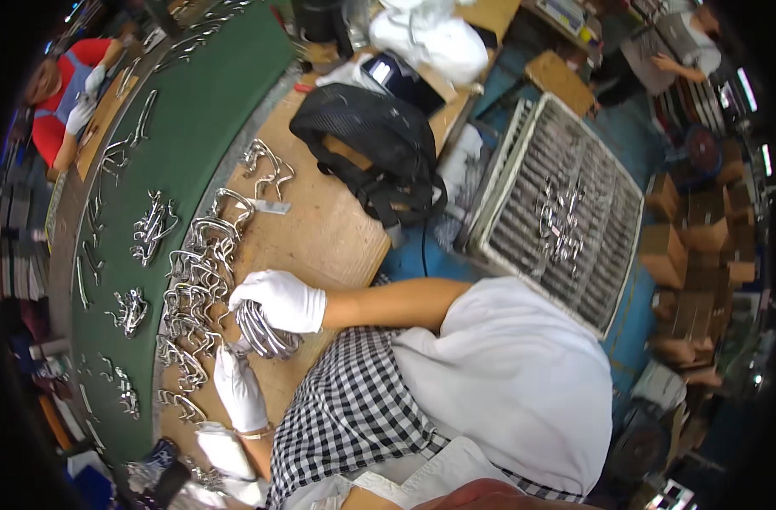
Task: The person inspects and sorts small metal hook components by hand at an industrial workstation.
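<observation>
My right hand [279, 302], in a white glove, is closed round a bundle of shiny bent metal rods [266, 333]. The rods lie side by side and curve below the palm. Just to the lower left, my left hand [238, 389], also gloved, has its fingers pinched together close to the bundle's end. Whatever sits between those fingertips is too small to make out. Beside both hands, rows of similar bent metal pieces [192, 297] lie along the edge of the brown work table [307, 242].
A green conveyor belt [197, 127] carries piles of metal parts [154, 228]. A black mesh backpack [367, 140] rests on the table. To the right stands a slatted crate [524, 204] with metal parts on top. A co-worker in red [69, 106] is across the belt; cardboard boxes [694, 246] are stacked far right.
</observation>
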Motion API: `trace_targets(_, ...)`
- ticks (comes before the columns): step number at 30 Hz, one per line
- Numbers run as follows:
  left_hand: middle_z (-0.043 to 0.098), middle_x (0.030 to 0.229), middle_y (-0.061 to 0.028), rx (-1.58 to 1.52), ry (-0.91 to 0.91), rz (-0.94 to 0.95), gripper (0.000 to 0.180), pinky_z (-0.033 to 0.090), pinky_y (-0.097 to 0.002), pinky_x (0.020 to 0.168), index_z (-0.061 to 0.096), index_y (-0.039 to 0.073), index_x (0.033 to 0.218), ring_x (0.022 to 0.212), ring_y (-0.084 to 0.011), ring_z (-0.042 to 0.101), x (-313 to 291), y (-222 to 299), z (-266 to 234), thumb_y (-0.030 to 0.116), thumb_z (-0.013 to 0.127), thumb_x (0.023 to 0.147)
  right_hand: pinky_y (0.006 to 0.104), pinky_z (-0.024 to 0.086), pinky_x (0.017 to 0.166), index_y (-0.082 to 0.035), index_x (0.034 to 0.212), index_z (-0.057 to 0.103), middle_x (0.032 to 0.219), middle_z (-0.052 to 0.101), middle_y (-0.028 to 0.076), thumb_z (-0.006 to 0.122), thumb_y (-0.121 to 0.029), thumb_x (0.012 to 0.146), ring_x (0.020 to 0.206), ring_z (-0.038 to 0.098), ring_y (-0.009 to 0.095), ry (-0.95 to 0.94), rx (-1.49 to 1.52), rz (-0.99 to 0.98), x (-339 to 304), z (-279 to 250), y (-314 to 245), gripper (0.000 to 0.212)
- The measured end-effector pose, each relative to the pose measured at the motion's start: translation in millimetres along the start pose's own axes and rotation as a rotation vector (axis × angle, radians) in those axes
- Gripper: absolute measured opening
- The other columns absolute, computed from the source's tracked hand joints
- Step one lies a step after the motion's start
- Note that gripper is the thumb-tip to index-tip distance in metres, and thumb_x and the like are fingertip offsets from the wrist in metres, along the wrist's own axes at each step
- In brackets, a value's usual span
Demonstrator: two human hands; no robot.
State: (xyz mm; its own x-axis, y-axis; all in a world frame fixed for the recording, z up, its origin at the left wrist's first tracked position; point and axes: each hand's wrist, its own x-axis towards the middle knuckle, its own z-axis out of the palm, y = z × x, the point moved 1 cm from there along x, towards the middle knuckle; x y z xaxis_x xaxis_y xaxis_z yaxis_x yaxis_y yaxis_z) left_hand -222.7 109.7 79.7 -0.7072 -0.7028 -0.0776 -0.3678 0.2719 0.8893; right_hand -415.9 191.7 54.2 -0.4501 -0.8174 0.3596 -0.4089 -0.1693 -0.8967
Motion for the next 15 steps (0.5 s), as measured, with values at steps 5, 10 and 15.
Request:
trace_targets(5,0.062,0.091,-0.0005,-0.509,0.149,-0.27,0.027,0.039,-0.0191,0.064,0.061,0.001,0.108,0.078,-0.0044,0.052,-0.6,-4.9,5.9,0.025,0.049,0.1,0.039,0.05,0.082,-0.008,0.099,0.066,0.092,0.067,0.014,0.05,0.0,0.075,0.088,0.063,0.033,-0.146,0.01,-0.003,7.7,13.0,-8.3,0.029)
trace_targets(10,0.065,0.101,-0.0051,-0.678,0.011,-0.267,0.03,0.048,-0.0267,0.082,0.061,-0.003,0.114,0.09,-0.0125,0.06,10.3,20.8,24.7,0.02,0.057,0.095,0.0366,0.052,0.08,-0.007,0.099,0.069,0.093,0.07,0.014,0.055,-0.008,0.08,0.088,0.067,0.029,-0.291,-0.186,0.129,16.2,10.8,-18.5,0.023)
trace_targets(15,0.066,0.104,-0.0073,-1.053,-0.234,-0.433,0.037,0.053,-0.0281,0.077,0.056,-0.005,0.122,0.084,-0.0139,0.064,18.7,-34.8,44.3,0.015,0.063,0.092,0.0331,0.051,0.086,-0.001,0.103,0.068,0.099,0.069,0.019,0.05,-0.002,0.079,0.095,0.066,0.031,-0.508,-0.252,0.16,17.3,10.4,12.0,0.03)
